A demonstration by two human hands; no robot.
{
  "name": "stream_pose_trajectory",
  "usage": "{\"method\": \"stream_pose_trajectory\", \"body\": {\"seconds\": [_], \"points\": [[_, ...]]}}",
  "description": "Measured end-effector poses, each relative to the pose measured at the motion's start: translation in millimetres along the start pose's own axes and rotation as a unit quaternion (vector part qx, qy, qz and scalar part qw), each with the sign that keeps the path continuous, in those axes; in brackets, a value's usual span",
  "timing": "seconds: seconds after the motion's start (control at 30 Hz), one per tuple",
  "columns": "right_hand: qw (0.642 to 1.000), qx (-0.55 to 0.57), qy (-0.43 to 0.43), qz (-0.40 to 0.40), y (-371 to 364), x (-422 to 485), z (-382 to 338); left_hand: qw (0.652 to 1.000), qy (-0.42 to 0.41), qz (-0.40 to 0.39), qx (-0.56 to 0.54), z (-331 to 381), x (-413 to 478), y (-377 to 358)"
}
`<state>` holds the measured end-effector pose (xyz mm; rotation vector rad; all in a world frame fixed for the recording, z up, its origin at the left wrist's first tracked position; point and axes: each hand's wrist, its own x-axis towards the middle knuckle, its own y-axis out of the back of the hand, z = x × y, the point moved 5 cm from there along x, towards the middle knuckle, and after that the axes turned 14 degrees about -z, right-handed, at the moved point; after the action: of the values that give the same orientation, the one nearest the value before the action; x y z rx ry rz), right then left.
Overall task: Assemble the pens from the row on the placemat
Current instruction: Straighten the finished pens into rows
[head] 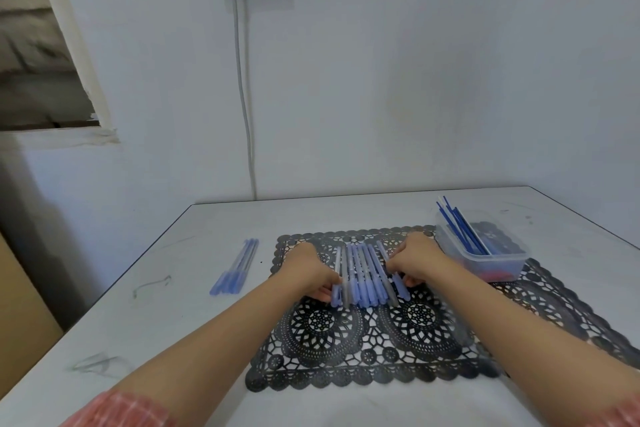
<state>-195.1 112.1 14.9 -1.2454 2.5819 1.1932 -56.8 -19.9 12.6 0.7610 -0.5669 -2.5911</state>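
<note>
A row of several blue-capped pens (pixel 363 274) lies side by side on the black lace placemat (pixel 363 340). My left hand (pixel 308 270) presses against the row's left side, fingers curled at the outermost pen. From the other side my right hand (pixel 415 262) closes in, its fingers curled around the pens at the right end. Both hands squeeze the row together. Whether either hand truly grips a single pen is hard to tell.
A clear plastic tub (pixel 485 253) with blue refills and dark parts stands on the placemat's far right corner. A small bundle of assembled pens (pixel 237 267) lies on the white table (pixel 156 322) left of the mat. A wall rises behind the table.
</note>
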Motion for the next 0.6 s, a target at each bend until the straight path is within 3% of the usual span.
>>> {"method": "stream_pose_trajectory", "body": {"seconds": [0.23,0.37,0.47,0.6], "points": [[1.000,-0.015,-0.004,0.014,1,-1,2,1.000,-0.005,-0.002,0.000,-1,0,0],[0.994,-0.067,0.035,0.078,4,-4,-9,1.000,-0.015,0.014,0.001,-3,-4,15],[0.991,-0.059,0.090,0.085,-2,-13,-32,0.997,-0.024,0.073,0.009,-9,-6,48],[0.988,-0.006,0.155,0.017,-30,-20,-76,0.978,-0.025,0.188,0.084,-25,-9,105]]}}
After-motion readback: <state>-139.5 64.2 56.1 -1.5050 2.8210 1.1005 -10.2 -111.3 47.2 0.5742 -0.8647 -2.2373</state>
